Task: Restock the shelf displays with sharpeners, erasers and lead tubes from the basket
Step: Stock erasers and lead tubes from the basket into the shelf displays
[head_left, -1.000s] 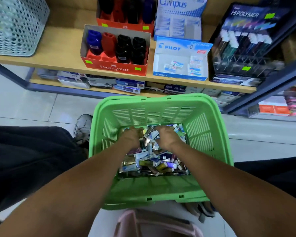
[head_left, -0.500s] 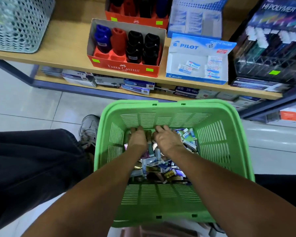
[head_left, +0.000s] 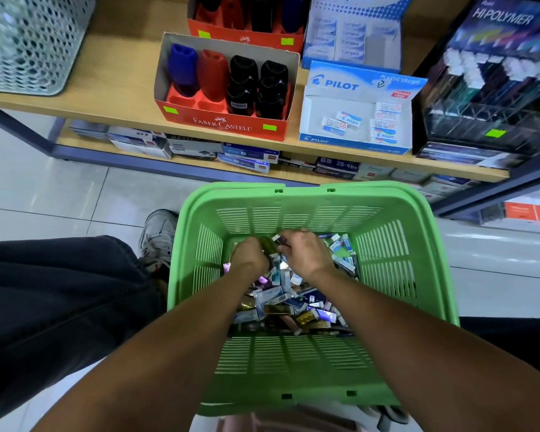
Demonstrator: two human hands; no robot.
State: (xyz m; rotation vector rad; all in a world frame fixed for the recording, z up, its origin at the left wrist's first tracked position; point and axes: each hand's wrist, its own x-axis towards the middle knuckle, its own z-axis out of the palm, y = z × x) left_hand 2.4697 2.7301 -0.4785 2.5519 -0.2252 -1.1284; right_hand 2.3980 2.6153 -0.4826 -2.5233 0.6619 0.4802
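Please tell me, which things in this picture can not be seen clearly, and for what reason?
Head view only:
- Fingertips of the left hand and right hand: curled down into the pile, so what each grips is unclear, apart from a dark greenish item between them.
- Small packets in the green basket: print too small to read.
- Campus box: cut off by the top edge.
- Lower-shelf boxes: partly hidden under the shelf board.

Both hands are reaching into the green slatted plastic basket [head_left: 296,353]; the left hand [head_left: 249,256] and right hand [head_left: 306,252] are curling round what seems a dark olive tube [head_left: 268,245] above the heap of small boxed erasers [head_left: 281,299].
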